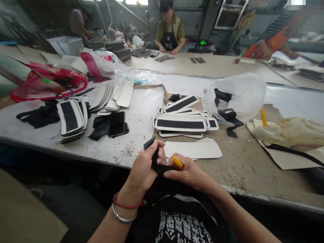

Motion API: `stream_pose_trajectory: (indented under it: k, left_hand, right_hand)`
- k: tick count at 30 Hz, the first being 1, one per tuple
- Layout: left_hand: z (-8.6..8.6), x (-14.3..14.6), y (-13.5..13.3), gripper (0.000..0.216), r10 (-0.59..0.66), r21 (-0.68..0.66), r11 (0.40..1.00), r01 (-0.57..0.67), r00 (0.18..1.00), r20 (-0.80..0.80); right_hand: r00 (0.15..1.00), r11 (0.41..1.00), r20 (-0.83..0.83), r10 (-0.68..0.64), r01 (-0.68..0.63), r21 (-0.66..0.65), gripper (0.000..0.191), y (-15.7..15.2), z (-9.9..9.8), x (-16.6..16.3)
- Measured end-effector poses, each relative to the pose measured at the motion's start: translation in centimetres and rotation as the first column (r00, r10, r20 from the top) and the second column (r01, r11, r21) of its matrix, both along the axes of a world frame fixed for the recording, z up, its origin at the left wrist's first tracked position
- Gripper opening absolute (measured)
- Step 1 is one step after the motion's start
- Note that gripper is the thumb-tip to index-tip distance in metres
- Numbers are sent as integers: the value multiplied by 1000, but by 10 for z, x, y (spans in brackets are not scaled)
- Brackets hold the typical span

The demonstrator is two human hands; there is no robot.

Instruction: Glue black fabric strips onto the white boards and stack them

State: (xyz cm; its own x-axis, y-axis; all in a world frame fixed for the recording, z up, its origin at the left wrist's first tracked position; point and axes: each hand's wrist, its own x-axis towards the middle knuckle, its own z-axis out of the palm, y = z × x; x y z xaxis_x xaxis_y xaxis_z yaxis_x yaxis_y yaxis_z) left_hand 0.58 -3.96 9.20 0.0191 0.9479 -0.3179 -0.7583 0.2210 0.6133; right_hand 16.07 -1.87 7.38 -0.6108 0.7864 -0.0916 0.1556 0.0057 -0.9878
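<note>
My left hand (145,167) is closed round a black strip (153,156) at the near edge of the table, its upper end sticking out above my fingers. My right hand (186,172) pinches the same strip lower down and also holds a yellow tool (178,162) between the fingers. Just beyond my hands lies a blank white oblong piece (193,149). Behind it sits a pile of white pieces with black strips on them (181,119).
More finished pieces (73,118) and blank white pieces (111,96) are stacked at left, next to a dark phone (116,124) and black scraps. A clear plastic bag (236,96) holds black strips. A glue pot with a yellow handle (264,121) stands right. Other people work at the far side.
</note>
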Motion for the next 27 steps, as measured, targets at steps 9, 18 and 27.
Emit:
stream_pose_trajectory:
  k: [9,18,27]
  left_hand:
    - [-15,6,11,16,226,-117,967,-225,974,-3]
    - [-36,-7,17,19,277,-172,934,-314,938,-208]
    - [-41,-46,2,40,-82,-255,964,-70,838,-539]
  right_hand:
    - [968,996,238,84,-88,7,36,-4,2,17]
    - [789,962,615,-8,-162,220,27,-4,8,25]
    - [781,984,623,34,-136,116,36,22,25,76]
